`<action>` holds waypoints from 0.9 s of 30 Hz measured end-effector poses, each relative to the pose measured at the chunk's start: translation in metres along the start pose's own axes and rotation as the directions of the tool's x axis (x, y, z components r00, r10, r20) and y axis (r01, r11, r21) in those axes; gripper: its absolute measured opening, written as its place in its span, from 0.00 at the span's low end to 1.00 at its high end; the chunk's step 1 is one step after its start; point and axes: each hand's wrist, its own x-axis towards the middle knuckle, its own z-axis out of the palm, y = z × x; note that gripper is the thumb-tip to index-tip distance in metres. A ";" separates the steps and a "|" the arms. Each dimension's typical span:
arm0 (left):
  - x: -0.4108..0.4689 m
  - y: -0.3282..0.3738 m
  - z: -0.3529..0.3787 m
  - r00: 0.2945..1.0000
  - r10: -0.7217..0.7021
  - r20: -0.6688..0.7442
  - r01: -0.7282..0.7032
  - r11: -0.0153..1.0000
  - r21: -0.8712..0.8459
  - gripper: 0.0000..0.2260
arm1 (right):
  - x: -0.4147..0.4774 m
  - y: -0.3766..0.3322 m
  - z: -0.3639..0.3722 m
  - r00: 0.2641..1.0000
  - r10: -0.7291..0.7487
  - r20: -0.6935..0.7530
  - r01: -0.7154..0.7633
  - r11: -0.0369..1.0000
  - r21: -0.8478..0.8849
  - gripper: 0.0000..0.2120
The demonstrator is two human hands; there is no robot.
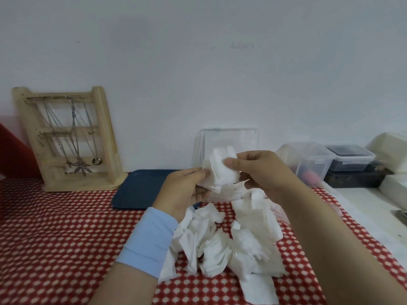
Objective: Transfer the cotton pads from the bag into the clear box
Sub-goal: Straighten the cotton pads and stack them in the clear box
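Nearest me: loose cotton pads (222, 245) lie in a crumpled white heap on the red tablecloth (55, 238) with its white pattern, between my forearms. A light blue cuff (147, 241) covers my left wrist.

Above the heap, both hands are raised and meet on a stack of cotton pads (220, 170). Left hand (185, 190): fingers curled, gripping the stack's left side from below. Right hand (259, 170): thumb pressed flat on the front of the stack, fingers behind it, pinching it. The stack is clear of the table and not in the box.

Just beneath the stack, between the hands, the bag (226, 194) shows as crumpled printed plastic. I cannot tell which hand, if either, holds it.

Behind the left hand: a dark blue tray (141, 188) flat on the cloth.

Behind the stack, against the white wall: the clear box (229, 139), upright. Its contents are too faint to make out.

Far left: a wooden jewellery stand (72, 139) hung with chains and pendants, leaning toward the wall.

Far right: a translucent lidded container (312, 159), and beside it a dark-filled container (350, 157) with clip lid.
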 end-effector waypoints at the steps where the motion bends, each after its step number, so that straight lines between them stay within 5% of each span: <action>1: 0.001 -0.001 0.000 1.000 0.002 -0.004 -0.002 1.000 -0.006 0.07 | -0.002 -0.002 0.001 1.000 -0.015 0.000 0.015 1.000 -0.006 0.16; 9: -0.003 0.001 0.008 0.989 -0.060 0.135 0.084 0.980 -0.180 0.11 | -0.006 -0.002 0.018 0.986 -0.087 -0.141 0.074 0.992 -0.100 0.13; 20: 0.000 0.000 -0.002 0.962 -0.040 0.271 0.058 0.996 -0.061 0.14 | -0.002 0.003 0.015 0.974 -0.191 -0.121 0.154 0.953 -0.262 0.10; 27: -0.001 0.001 0.000 0.937 0.003 0.348 0.021 0.998 -0.065 0.14 | -0.001 0.002 0.014 0.971 -0.177 -0.161 0.173 0.984 -0.037 0.05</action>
